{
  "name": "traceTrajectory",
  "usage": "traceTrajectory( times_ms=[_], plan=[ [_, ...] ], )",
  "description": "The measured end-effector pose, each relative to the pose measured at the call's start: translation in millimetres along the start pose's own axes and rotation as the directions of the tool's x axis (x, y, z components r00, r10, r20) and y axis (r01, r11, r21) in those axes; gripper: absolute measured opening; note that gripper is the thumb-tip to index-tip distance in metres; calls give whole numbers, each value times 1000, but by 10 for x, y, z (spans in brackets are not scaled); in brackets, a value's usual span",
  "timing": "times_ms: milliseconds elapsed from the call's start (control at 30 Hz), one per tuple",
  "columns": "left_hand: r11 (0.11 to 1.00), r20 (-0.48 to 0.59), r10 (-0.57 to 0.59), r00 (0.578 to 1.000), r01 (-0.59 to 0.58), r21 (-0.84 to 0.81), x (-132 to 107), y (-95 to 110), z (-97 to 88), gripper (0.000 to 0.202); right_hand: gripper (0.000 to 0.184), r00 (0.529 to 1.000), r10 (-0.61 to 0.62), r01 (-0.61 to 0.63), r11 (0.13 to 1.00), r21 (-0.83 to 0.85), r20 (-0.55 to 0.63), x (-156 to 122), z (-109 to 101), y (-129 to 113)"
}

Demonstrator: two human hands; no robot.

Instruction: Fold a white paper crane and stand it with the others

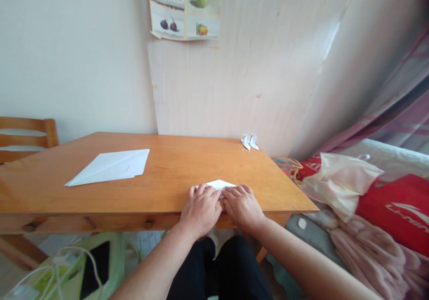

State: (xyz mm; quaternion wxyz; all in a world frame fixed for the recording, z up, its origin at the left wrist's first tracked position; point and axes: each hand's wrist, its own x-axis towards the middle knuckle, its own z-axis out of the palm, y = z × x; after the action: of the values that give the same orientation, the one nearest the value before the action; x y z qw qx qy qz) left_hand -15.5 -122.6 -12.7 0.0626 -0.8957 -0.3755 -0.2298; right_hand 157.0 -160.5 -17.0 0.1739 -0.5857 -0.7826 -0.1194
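Observation:
A small piece of folded white paper (219, 184) lies near the front edge of the wooden table, its creased peak pointing away from me. My left hand (201, 210) is closed over the paper's left side, fingers bent and pressed down. On its right side my right hand (244, 208) grips it in the same way. The two hands almost meet at the fingertips. Both thumbs and the near part of the paper are hidden beneath the hands.
White paper sheets (114, 166) lie on the left of the table (187, 157). Small folded paper pieces (250, 141) stand at the back right corner. A chair (27, 132) is at the left; bags (342, 179) and a pink blanket (375, 246) are at the right.

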Motion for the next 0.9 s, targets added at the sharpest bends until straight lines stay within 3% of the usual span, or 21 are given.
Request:
traceTrajectory(
  times_ms=[233,433,900],
  plan=[
    [1000,-31,-16,999,16,-5,-9,-43,55,19,25,999,-16,16,1000,7,-52,-7,33,-7],
    [999,-60,-37,997,36,-16,1,-62,99,32,26,999,-11,10,1000,-7,-50,2,47,1],
    [997,-57,-59,997,62,56,-91,-12,-45,27,25,999,-6,5,1000,-3,-34,8,-18,-24]
  ],
)
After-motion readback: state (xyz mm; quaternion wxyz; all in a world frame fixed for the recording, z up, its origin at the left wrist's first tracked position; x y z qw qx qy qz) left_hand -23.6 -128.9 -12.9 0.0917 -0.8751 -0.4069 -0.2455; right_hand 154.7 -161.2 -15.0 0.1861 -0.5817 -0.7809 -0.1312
